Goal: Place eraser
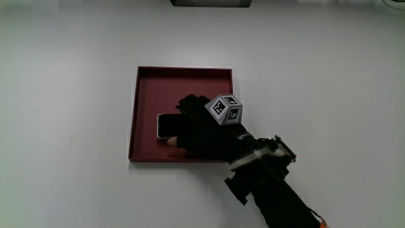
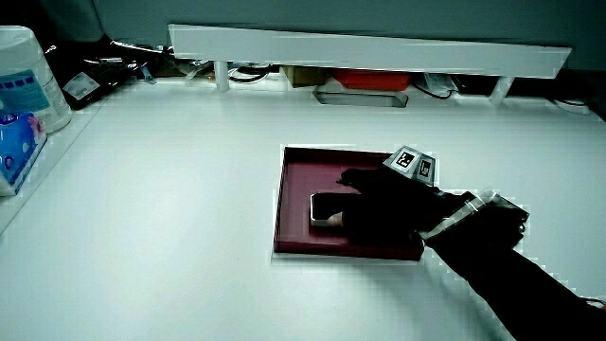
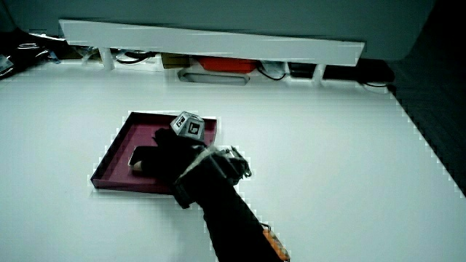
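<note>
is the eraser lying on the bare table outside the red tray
No, in the main view the eraser lies inside the red tray, with the hand over it.

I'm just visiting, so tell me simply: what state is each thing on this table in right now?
Shallow dark red square tray: lying flat on the white table, open-topped.
Pale rectangular eraser: lying flat inside the tray, partly covered by the hand.
Black-gloved hand: down in the tray, on the eraser.
Patterned cube: sitting on the back of the hand.
</note>
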Action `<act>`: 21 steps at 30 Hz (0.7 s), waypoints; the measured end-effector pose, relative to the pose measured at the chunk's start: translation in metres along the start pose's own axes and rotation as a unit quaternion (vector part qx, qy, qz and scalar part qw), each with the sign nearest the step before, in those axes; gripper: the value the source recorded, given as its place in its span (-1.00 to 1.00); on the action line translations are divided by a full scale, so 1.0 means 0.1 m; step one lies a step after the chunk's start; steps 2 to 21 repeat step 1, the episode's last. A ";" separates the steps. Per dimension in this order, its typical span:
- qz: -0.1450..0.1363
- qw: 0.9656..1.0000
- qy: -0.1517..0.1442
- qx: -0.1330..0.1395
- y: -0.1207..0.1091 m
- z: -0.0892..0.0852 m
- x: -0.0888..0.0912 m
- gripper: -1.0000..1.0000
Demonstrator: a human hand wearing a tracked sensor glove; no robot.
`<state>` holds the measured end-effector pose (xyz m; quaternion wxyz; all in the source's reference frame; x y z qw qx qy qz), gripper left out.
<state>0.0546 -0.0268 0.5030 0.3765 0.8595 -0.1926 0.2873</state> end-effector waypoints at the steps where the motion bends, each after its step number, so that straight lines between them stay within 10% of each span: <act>1: -0.003 1.000 -0.007 -0.008 -0.05 0.02 0.00 -0.92; 21: -0.003 1.000 -0.007 -0.008 -0.05 0.02 0.00 -0.92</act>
